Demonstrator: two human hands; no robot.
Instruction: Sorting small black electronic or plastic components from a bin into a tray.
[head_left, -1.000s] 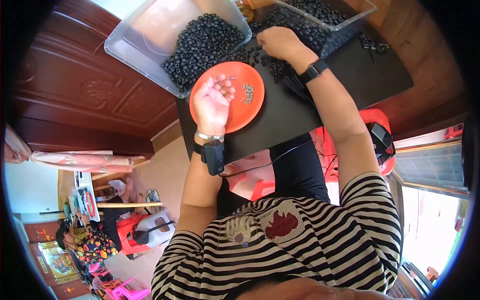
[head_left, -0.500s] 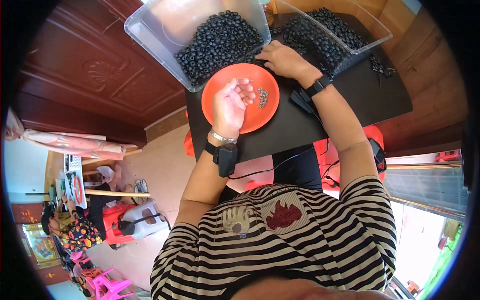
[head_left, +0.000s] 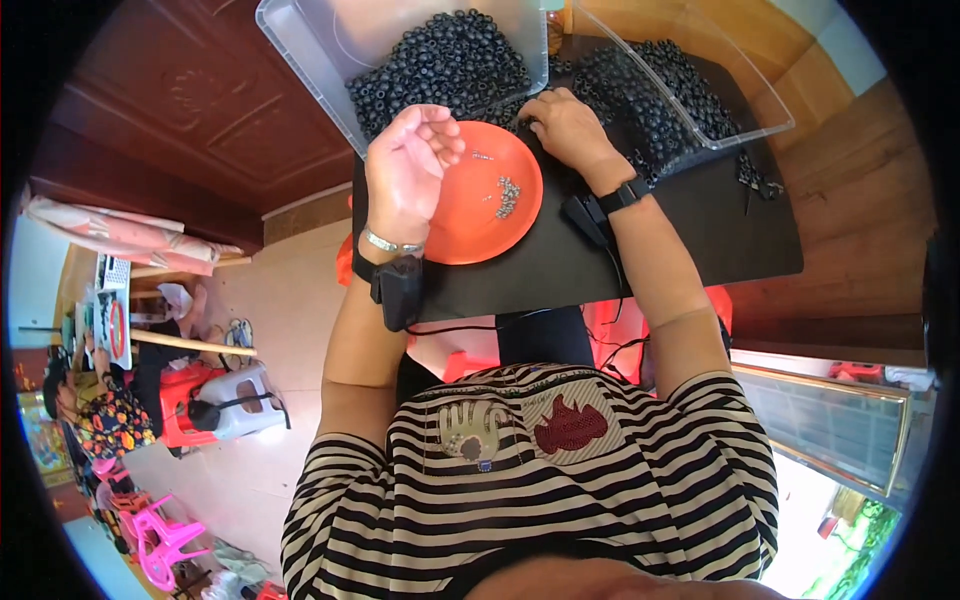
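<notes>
My left hand hovers over the left side of an orange plate, palm up. Its fingers are loosely curled and apart, with nothing visible in them. On the plate lies a small pile of silvery metal pieces, and a few more metal pieces sit nearer its far rim. My right hand reaches just past the plate's right edge, to the small black ring-shaped parts there. Its fingers are bent and drawn together; what they hold, if anything, is hidden.
A clear plastic bin heaped with black rings lies tipped beyond the plate. A second clear bin with similar parts stands at right on the dark table. Black tools lie beside it. Another person sits far left.
My left hand has moved left, off the plate's middle, and a small metal piece no longer shows at its fingertips. The right hand stays among the black rings. The view has shifted slightly.
</notes>
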